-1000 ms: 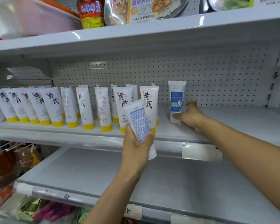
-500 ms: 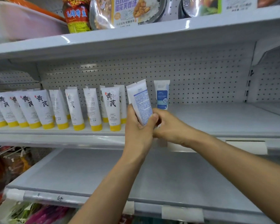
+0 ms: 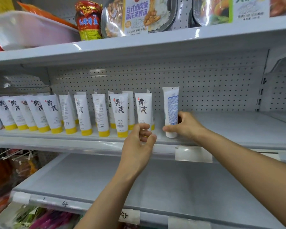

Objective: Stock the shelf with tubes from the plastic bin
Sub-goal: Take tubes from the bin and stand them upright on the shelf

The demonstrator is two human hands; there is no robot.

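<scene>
My right hand (image 3: 186,124) grips the tube (image 3: 171,106) cap-down on the shelf (image 3: 238,126), left hand (image 3: 139,142) loose and empty; a tilted release could topple it into the row (image 3: 120,111).

The middle shelf (image 3: 238,129) is pale grey metal with a pegboard back. A long row of white tubes with yellow caps (image 3: 82,113) stands cap-down on its left half, some turned label-out and some showing their backs, with more behind them. Just to the right of the row, a white-capped tube (image 3: 171,111) with blue print stands upright near the front edge. The top shelf (image 3: 155,42) carries a white plastic bin (image 3: 31,30), a red-and-yellow jar (image 3: 88,22) and wrapped meal trays (image 3: 135,15).
</scene>
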